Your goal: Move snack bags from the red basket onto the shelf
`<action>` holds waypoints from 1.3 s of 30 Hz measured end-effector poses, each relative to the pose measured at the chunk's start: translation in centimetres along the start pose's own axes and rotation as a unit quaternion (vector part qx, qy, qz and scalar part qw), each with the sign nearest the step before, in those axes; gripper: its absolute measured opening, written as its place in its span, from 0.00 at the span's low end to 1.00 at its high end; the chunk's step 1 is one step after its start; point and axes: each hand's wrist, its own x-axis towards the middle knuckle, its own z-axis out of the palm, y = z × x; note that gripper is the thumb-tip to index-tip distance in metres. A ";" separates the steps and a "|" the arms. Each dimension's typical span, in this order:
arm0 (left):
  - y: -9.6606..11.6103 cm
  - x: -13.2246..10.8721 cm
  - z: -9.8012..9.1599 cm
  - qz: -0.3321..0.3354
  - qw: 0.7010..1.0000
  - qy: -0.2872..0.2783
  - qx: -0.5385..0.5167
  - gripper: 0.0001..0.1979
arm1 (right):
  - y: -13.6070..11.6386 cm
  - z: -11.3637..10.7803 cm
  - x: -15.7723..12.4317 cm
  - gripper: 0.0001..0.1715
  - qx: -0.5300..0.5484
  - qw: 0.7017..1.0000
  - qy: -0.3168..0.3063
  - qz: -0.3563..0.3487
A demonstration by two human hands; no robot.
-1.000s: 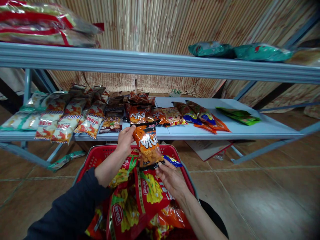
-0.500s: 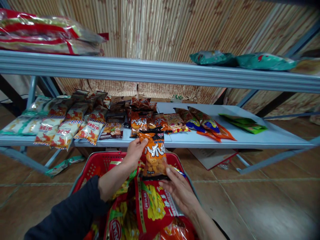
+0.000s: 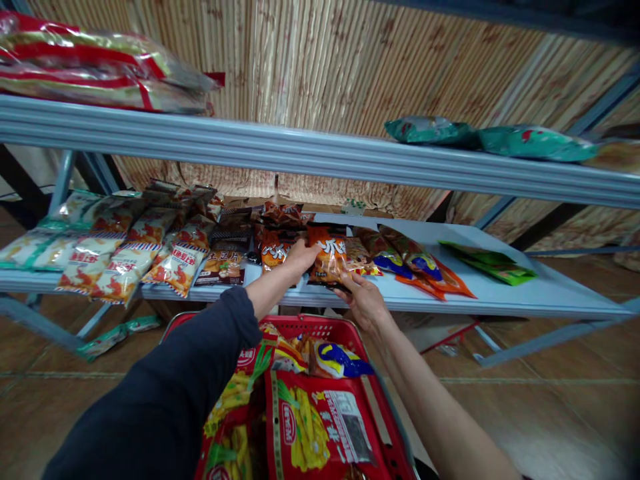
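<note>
An orange-and-black snack bag (image 3: 327, 259) is held at the front of the lower shelf, its printed face toward me. My left hand (image 3: 301, 257) grips its left edge, with the fingers partly hidden behind the bag. My right hand (image 3: 364, 299) pinches the lower right corner between thumb and fingers. Just left of it sits a matching orange bag (image 3: 274, 249), partly covered by my left hand. Below my arms stands a red shopping basket (image 3: 345, 328) holding several snack packs, among them a large red pack with yellow sticks pictured on it (image 3: 320, 427).
The lower shelf (image 3: 493, 283) carries brown potato-chip bags (image 3: 221, 262), white-and-orange bags (image 3: 176, 267) and a green packet (image 3: 487, 262). Above runs the blue edge of the upper shelf (image 3: 300, 150), bearing teal bags (image 3: 535, 143). A teal packet (image 3: 117, 335) lies on the floor at left.
Both hands have carried the orange snack bag from above the basket forward onto the lower shelf, beside the matching bag. The basket's contents now show more fully.
</note>
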 end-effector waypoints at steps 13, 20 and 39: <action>-2.1 1.5 -1.5 0.076 0.982 -0.001 0.171 0.14 | 0.2 2.9 6.0 0.03 -0.042 0.999 -0.018 0.007; -2.4 1.0 -2.6 0.092 0.968 -0.019 0.233 0.18 | -0.4 2.9 6.1 0.02 -0.066 0.997 -0.038 0.007; -4.1 -3.6 -3.6 0.339 0.728 -0.060 0.593 0.26 | 3.1 0.0 3.8 0.30 -0.613 0.672 0.047 -0.413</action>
